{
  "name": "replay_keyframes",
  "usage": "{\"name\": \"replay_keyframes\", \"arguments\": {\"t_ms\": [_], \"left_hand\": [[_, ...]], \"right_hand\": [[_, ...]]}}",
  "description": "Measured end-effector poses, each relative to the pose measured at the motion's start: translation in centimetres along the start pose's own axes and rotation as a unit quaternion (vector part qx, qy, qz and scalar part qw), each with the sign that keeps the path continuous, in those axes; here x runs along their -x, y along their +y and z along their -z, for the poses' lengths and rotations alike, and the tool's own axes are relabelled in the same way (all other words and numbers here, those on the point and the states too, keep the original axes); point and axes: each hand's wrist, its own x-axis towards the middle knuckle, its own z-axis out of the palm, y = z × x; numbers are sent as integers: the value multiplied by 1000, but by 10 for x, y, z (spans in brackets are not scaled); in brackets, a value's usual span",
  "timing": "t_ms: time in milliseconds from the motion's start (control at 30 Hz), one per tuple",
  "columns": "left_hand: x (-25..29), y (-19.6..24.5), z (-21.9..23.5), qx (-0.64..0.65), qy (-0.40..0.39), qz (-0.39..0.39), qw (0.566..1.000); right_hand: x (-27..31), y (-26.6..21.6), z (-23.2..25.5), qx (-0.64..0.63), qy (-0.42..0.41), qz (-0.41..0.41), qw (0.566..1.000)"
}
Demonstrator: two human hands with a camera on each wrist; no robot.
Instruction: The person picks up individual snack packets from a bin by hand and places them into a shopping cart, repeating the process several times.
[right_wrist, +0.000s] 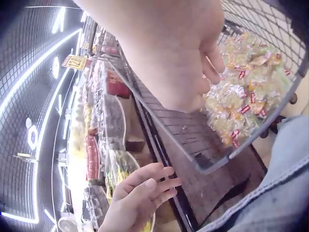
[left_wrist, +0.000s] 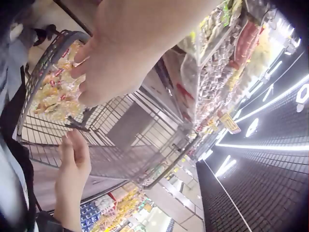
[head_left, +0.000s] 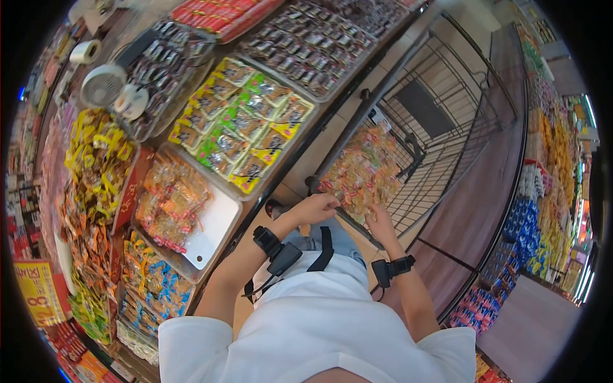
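Over the near end of a wire shopping cart (head_left: 440,166), my left hand (head_left: 317,207) hangs with fingers loosely bent, holding nothing. From the right wrist view, the left hand (right_wrist: 137,195) shows relaxed, spread fingers outside the cart rim. My right hand (head_left: 381,223) is above the cart's near right side, close to a pile of clear-wrapped snacks (head_left: 361,166) with red labels. In the left wrist view the right hand (left_wrist: 73,162) has its fingers nearly straight and together. Nothing shows in the right hand (right_wrist: 178,63); whether its fingertips touch a packet is unclear.
At left, a display holds trays of wrapped snacks (head_left: 246,124) and a white tray (head_left: 214,220) partly filled with packets. A small fan (head_left: 104,86) stands farther back. A brown ledge (head_left: 491,153) runs along the cart's right, with more packaged goods (head_left: 523,220) beyond.
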Motion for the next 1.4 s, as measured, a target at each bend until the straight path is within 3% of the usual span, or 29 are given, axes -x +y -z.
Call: {"name": "replay_keyframes", "arguments": {"t_ms": [167, 333, 400, 533, 667, 733, 800, 867, 933, 967, 1033, 1100, 1167, 1233, 1300, 1400], "left_hand": [[-41, -25, -34, 19, 2, 48, 999], [-71, -52, -58, 34, 25, 163, 986], [-79, -63, -66, 53, 43, 183, 981], [-91, -78, -75, 62, 103, 244, 962], [-106, -102, -81, 70, 112, 276, 952], [-114, -110, -79, 134, 122, 330, 927], [-118, -115, -80, 164, 152, 341, 913], [-119, -129, -86, 188, 182, 353, 898], [-121, -179, -114, 63, 254, 260, 930], [-123, -172, -110, 64, 258, 265, 927], [-126, -139, -92, 35, 165, 408, 897], [-130, -125, -83, 69, 175, 415, 890], [-135, -112, -73, 86, 156, 408, 895], [-135, -128, -82, 56, 163, 409, 896], [-136, -132, -83, 28, 167, 405, 899], [-140, -126, -73, 87, 128, 447, 881]], "right_hand": [[4, 53, 3, -58, -47, -76, 994], [-12, 94, 0, -147, -85, -140, 975], [-19, 114, -10, -92, -80, -72, 990], [-44, 136, -26, -110, -111, -52, 986], [-69, 135, -38, -138, -133, -44, 980], [-82, 128, -43, -165, -143, -33, 975], [-93, 123, -50, -131, -124, -9, 983], [-106, 119, -57, -157, -157, -27, 975], [-128, 116, -61, -180, -185, -42, 965], [-138, 114, -61, -177, -236, -53, 954], [-155, 115, -68, -176, -297, -62, 937], [-170, 124, -81, -127, -250, -18, 960], [-184, 133, -93, -137, -273, -35, 951], [-191, 131, -100, -147, -294, -57, 943], [-193, 129, -102, -81, -283, 3, 956], [-194, 121, -107, -37, -305, 17, 952]]}}
